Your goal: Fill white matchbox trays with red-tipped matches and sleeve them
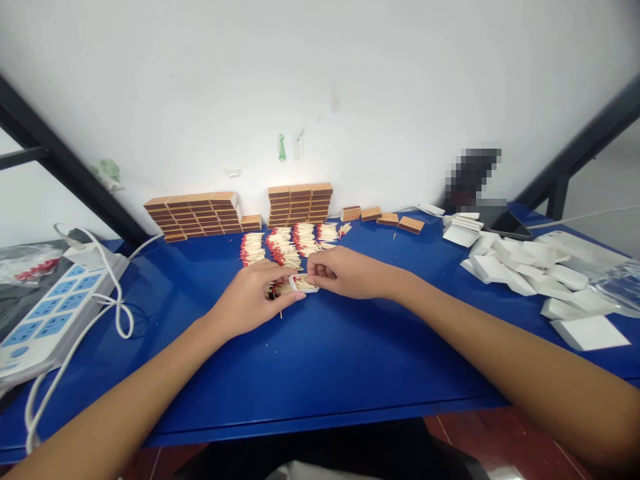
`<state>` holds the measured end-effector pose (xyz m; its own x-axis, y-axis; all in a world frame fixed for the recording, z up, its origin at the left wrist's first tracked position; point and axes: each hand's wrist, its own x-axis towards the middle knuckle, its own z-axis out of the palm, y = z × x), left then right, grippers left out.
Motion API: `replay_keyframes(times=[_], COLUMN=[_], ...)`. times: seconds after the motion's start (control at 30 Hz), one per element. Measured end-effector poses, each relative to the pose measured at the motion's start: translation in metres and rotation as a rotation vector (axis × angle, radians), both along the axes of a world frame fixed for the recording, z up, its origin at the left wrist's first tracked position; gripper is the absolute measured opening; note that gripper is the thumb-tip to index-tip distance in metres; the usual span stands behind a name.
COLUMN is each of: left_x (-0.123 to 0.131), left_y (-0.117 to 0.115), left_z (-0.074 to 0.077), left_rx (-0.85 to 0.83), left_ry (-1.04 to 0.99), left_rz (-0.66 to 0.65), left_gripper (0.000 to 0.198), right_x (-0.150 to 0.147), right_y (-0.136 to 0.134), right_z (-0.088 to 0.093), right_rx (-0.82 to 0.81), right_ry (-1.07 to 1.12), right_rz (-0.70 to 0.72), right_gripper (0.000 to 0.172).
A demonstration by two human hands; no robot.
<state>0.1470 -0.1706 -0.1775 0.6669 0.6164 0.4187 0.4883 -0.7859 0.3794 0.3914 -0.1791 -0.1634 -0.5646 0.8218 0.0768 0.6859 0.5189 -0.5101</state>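
Note:
A small white matchbox tray (311,289) with matches in it sits low over the middle of the blue table. My left hand (255,293) is closed round its left side, thumb along the near edge. Loose matches (277,291) with red heads show under that palm. At the tray's right end, my right hand (337,272) has its fingers curled in a pinch over the matches; what lies between the fingertips is hidden. Just beyond both hands lie several piles of red-headed matches (283,248).
Stacked matchboxes (200,212) stand against the wall, with a second stack (300,203) beside them. Several single matchboxes (387,218) lie to their right. White empty trays (515,267) are heaped at right. A power strip (60,300) with white cables lies at left.

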Motion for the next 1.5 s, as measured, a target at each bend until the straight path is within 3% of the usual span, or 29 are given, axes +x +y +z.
replay_keyframes(times=[0.3, 0.63, 0.93, 1.07, 1.23, 1.37, 1.5], left_x=[0.0, 0.001, 0.0, 0.001, 0.001, 0.0, 0.001], left_y=[0.0, -0.001, 0.0, 0.0, 0.0, 0.001, 0.0], left_z=[0.001, 0.002, 0.0, 0.0, 0.001, 0.0, 0.0], left_rx=[0.008, -0.033, -0.009, -0.019, -0.021, -0.007, -0.027], left_ry=[0.011, 0.018, 0.007, 0.011, 0.008, 0.0, 0.013], left_rz=[0.002, 0.011, 0.011, 0.002, 0.006, 0.003, 0.002], left_gripper=[0.032, 0.033, 0.032, 0.033, 0.033, 0.033, 0.034], right_x=[0.0, 0.007, 0.013, 0.019, 0.025, 0.028, 0.03], right_y=[0.001, 0.014, 0.017, 0.021, 0.026, 0.029, 0.031], right_z=[0.0, -0.014, -0.016, -0.016, -0.014, -0.019, -0.019], right_rx=[0.031, 0.161, 0.207, 0.193, 0.173, 0.236, 0.228], right_ry=[0.031, -0.059, -0.154, -0.226, -0.206, -0.182, -0.192], right_rz=[0.005, -0.215, -0.255, -0.318, -0.294, -0.316, -0.29], right_gripper=[0.014, 0.009, 0.006, 0.018, 0.005, 0.021, 0.005])
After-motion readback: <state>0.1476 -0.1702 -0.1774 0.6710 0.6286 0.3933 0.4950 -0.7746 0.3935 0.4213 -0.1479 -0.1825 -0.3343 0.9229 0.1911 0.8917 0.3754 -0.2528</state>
